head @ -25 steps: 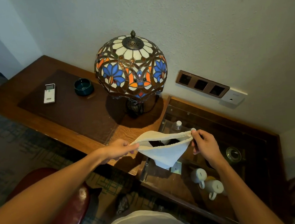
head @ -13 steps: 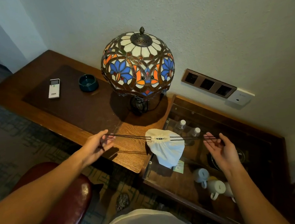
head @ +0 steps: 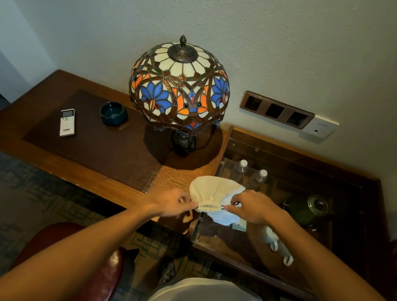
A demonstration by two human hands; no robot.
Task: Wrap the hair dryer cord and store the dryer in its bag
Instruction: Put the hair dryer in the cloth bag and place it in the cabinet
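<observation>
Over wooden desk [head: 113, 181], both hands pinch drawstrings [head: 222, 206] of cinched bag [head: 212, 191].

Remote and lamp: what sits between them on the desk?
In the head view, a dark green ashtray sits between the white remote and the stained-glass lamp.

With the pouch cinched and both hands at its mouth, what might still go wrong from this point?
1. The cream bag is held over the desk edge, above the glass-topped cabinet; if either the left hand or right hand slips off the black drawstring, the loaded bag may drop onto the glass.
2. The stained-glass lamp stands close behind; a wide pull might knock it.
</observation>
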